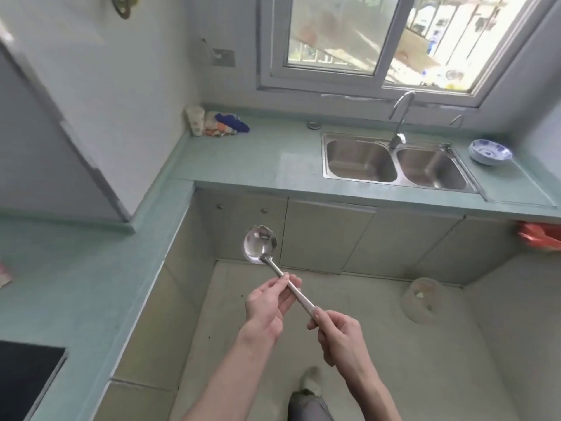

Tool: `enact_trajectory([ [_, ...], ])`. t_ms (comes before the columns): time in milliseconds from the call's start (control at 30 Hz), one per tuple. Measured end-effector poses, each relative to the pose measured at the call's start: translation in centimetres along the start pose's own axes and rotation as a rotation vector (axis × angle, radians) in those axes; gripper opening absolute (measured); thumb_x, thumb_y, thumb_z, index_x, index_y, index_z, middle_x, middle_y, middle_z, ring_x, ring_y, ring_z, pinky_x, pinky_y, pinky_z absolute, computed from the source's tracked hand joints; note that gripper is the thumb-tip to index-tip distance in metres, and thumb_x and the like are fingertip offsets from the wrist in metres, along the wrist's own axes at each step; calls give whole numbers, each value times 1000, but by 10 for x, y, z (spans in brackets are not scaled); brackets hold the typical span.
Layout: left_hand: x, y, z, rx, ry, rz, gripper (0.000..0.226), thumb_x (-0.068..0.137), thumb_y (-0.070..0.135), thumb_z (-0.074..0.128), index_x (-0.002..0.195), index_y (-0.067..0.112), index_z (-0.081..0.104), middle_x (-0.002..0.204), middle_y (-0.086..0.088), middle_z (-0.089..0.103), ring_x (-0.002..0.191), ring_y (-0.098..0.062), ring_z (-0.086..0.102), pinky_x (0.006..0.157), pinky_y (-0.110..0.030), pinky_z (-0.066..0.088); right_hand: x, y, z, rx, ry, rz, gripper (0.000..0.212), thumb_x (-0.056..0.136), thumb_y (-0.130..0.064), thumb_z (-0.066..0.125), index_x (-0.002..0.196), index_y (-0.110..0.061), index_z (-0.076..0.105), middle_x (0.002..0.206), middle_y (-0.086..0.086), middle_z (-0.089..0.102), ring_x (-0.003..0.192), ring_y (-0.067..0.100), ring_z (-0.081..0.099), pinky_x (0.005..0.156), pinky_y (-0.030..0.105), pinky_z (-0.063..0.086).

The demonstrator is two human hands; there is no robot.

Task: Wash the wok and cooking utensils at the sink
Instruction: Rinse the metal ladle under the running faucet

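Steel ladle: held in the lower middle of the frame, over the floor and well short of the counter; bowl up and to the left, handle running down to the right.
Right hand: lower right of centre, fingers curled round the end of the ladle's handle, thumb lying on top.
Left hand: just left of it, thumb and fingertips pinching the handle midway, below the bowl.
Shoe: at the bottom edge, a pale toe on the floor beneath the forearms.
Floor: grey, with a clear plastic container standing to the right of the hands.
Hob: black panel set into the green counter at the lower left.
Cabinets: beige doors below the counter, behind the ladle's bowl.
Counter: pale green, crossing the middle of the frame.
Sink: double steel basin in the counter, right of centre; no wok can be seen in either bowl.
Tap: curved, standing behind the divide between the basins.
Bowls: blue and white, stacked right of the sink.
Cloths: bunched with a cup in the counter's far left corner.
Window: top of the frame, above the sink.
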State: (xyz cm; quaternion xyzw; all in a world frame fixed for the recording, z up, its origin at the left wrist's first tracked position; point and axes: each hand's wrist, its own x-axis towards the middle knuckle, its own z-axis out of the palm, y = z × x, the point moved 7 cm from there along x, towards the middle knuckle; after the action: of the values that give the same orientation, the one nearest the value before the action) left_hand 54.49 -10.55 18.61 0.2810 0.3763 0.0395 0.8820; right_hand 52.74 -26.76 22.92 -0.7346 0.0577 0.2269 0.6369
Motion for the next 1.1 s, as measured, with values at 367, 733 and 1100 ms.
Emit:
enact_trajectory([
  [367, 136, -28, 173, 98, -77, -76, 36, 92, -5, 68, 124, -18, 60, 94, -22, 75, 81, -28, 78, 66, -33, 64, 166, -45, -107, 161, 84, 36, 37, 104, -26, 60, 79, 0, 69, 50, -2, 33, 44, 12, 21, 47, 28, 17],
  [733, 244, -71, 335, 147, -52, -110, 39, 90, -5, 71, 125, -16, 60, 100, -26, 75, 83, -28, 78, 64, -32, 64, 317, -89, -233, 77, 169, 17, 42, 103, -37, 61, 72, -10, 71, 51, -4, 38, 43, 10, 27, 43, 23, 25],
  [1100, 351, -103, 435, 254, -4, -152, 15, 94, -3, 67, 107, -11, 68, 95, -24, 75, 87, -30, 74, 58, -30, 63, 438, -117, -300, -4, 249, 80, 41, 102, -36, 60, 72, -11, 74, 48, -8, 48, 43, 9, 40, 49, 28, 33],
])
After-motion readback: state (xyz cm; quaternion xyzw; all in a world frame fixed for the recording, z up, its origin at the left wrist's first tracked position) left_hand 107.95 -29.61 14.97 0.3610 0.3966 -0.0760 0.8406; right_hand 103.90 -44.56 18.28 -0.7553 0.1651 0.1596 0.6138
